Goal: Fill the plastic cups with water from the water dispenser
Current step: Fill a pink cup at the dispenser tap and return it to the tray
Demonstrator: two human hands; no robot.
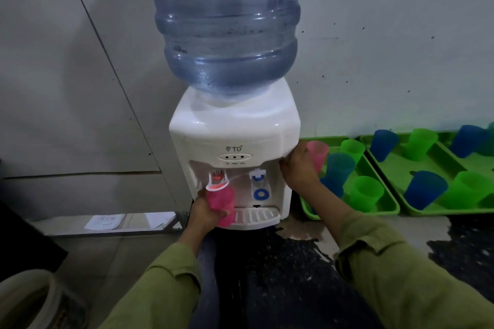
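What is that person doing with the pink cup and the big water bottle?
The person is getting water. Their left hand holds a pink cup up under the red tap of the white water dispenser. Their right hand rests against the dispenser's side. More cups wait in the green trays nearby, and the floor in front looks wet.

Left hand (204, 212) curled in a grip, right hand (298, 165) pressed flat, forearms extended.

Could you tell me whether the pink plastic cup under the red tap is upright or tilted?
Tilted: the pink plastic cup leans, rim pressed against the red tap lever.
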